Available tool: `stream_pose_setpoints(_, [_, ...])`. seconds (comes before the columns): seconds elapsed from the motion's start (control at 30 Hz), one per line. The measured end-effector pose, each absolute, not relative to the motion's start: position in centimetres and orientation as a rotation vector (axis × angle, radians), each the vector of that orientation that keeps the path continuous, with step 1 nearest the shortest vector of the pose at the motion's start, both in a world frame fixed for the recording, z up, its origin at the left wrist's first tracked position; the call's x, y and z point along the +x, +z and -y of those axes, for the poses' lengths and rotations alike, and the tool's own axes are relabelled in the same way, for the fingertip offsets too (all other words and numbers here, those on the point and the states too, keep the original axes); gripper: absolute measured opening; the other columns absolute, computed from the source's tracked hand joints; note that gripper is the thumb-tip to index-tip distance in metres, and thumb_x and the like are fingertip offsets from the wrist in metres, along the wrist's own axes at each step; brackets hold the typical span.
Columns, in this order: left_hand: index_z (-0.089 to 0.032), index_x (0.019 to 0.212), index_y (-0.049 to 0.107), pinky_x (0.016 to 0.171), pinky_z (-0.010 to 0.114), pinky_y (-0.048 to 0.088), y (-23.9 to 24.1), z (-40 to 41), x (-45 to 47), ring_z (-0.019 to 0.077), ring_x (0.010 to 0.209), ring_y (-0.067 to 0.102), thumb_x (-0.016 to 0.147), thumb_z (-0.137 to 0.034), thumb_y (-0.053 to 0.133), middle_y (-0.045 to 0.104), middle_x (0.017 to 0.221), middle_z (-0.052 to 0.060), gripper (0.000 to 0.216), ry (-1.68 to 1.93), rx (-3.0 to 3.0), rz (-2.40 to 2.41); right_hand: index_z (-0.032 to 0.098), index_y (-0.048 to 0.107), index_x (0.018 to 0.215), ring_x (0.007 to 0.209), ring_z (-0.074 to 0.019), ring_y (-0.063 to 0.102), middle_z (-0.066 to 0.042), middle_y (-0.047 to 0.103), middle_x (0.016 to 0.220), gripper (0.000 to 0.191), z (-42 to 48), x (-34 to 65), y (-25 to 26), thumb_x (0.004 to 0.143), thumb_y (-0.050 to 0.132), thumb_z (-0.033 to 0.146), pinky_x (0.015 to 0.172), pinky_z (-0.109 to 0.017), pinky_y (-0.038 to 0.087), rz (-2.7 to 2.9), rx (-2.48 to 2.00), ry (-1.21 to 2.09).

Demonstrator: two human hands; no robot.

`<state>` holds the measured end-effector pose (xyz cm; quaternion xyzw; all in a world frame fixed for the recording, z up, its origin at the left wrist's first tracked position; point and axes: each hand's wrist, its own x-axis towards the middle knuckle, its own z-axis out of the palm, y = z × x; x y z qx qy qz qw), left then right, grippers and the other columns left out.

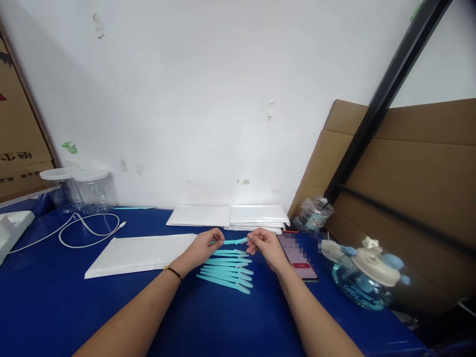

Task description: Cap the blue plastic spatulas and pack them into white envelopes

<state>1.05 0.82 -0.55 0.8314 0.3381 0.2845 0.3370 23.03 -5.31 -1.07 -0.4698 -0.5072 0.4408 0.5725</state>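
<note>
A turquoise eyebrow razor (231,242) is stretched level between my two hands, just above the blue table. My left hand (207,246) pinches its handle end. At the other end, the fingers of my right hand (265,246) close on the paler, capped-looking tip. Below them, several more turquoise eyebrow razors (223,274) lie side by side in a fanned column, their pale ends toward the right. A white padded envelope (137,254) lies flat beside my left forearm, partly behind that hand.
White padded envelopes (201,215) are stacked against the wall. To the right are a phone (303,265), a plastic-wrapped container (315,214) and a clear blue bottle (366,282). Lidded clear jars (94,193), a white cable (89,225) and a power strip (15,225) occupy the left.
</note>
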Motion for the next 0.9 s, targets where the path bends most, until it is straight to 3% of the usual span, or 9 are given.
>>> stream_pose_setpoints(0.13, [-0.019,0.081,0.053,0.062,0.023,0.039,-0.7,-0.6,1.4,0.0128,0.068,0.050,0.082,-0.036,0.043,0.056,0.075,-0.001,0.020,0.744,2.190,-0.887,0.015,0.053,0.074,0.049,-0.0142,0.062,0.000,0.063,0.060,0.034,5.4,22.7,-1.5,0.070,0.066,0.046,0.044,-0.021,0.044,1.249,-1.155,1.103])
stream_pose_setpoints(0.27, [-0.020,0.093,0.057,0.074,0.028,0.042,-0.9,-0.1,1.3,0.0172,0.083,0.055,0.082,-0.040,0.044,0.061,0.088,0.003,0.026,0.632,2.351,-0.951,0.015,0.056,0.071,0.040,-0.0080,0.050,0.002,0.058,0.055,0.032,5.0,23.6,-2.6,0.073,0.062,0.046,0.041,-0.019,0.036,1.473,-1.411,0.897])
stream_pose_setpoints(0.33, [-0.022,0.112,0.054,0.088,0.034,0.037,-1.0,0.1,0.9,0.0233,0.104,0.050,0.075,-0.051,0.053,0.058,0.109,0.006,0.046,0.542,2.489,-0.949,0.014,0.060,0.067,0.044,-0.0080,0.048,0.002,0.056,0.054,0.030,4.8,24.1,-2.9,0.073,0.061,0.044,0.044,-0.019,0.035,1.598,-1.556,0.732])
stream_pose_setpoints(0.4, [-0.025,0.128,0.043,0.098,0.040,0.030,-1.1,0.4,0.6,0.0292,0.118,0.040,0.060,-0.063,0.063,0.048,0.127,0.008,0.080,0.416,2.606,-0.887,0.015,0.063,0.068,0.053,-0.0108,0.051,0.000,0.058,0.058,0.030,4.8,24.4,-2.8,0.074,0.059,0.043,0.050,-0.021,0.038,1.689,-1.646,0.619])
stream_pose_setpoints(0.5, [-0.025,0.134,0.035,0.099,0.042,0.028,-1.0,0.7,0.4,0.0316,0.121,0.036,0.049,-0.069,0.067,0.043,0.133,0.010,0.101,0.280,2.691,-0.830,0.017,0.066,0.094,0.079,-0.0173,0.057,-0.005,0.064,0.088,0.037,5.7,24.2,-1.8,0.075,0.058,0.047,0.069,-0.027,0.044,1.848,-1.594,0.516])
stream_pose_setpoints(0.6, [-0.026,0.128,0.042,0.095,0.040,0.033,-0.6,1.1,0.6,0.0289,0.114,0.043,0.059,-0.063,0.065,0.049,0.123,0.008,0.081,0.271,2.748,-0.862,0.021,0.043,0.130,0.116,-0.0262,0.041,-0.010,0.046,0.128,0.083,7.3,23.3,-0.7,0.060,0.071,0.055,0.093,-0.035,0.037,2.149,-1.486,0.515])
stream_pose_setpoints(0.67, [-0.026,0.120,0.048,0.089,0.038,0.037,-0.3,1.5,0.9,0.0263,0.107,0.047,0.068,-0.053,0.063,0.053,0.115,0.007,0.061,0.271,2.795,-0.870,0.021,0.034,0.136,0.121,-0.0285,0.034,-0.011,0.039,0.134,0.092,8.3,22.4,-0.4,0.059,0.072,0.055,0.098,-0.039,0.032,2.309,-1.495,0.505])
stream_pose_setpoints(0.8, [-0.020,0.106,0.052,0.083,0.033,0.042,-0.1,2.8,1.7,0.0236,0.101,0.049,0.078,-0.035,0.056,0.053,0.105,0.008,0.031,0.240,2.897,-0.878,0.020,0.045,0.124,0.106,-0.0241,0.044,-0.010,0.049,0.116,0.043,9.8,20.7,-0.4,0.084,0.052,0.037,0.090,-0.038,0.038,2.421,-1.579,0.228])
stream_pose_setpoints(0.9, [-0.016,0.098,0.051,0.082,0.034,0.044,-0.5,3.9,2.6,0.0234,0.096,0.051,0.080,-0.025,0.049,0.055,0.101,0.010,0.021,0.205,2.941,-0.928,0.018,0.049,0.112,0.098,-0.0234,0.045,-0.010,0.049,0.107,0.026,10.5,19.8,-0.7,0.088,0.046,0.029,0.083,-0.037,0.041,2.444,-1.662,0.000])
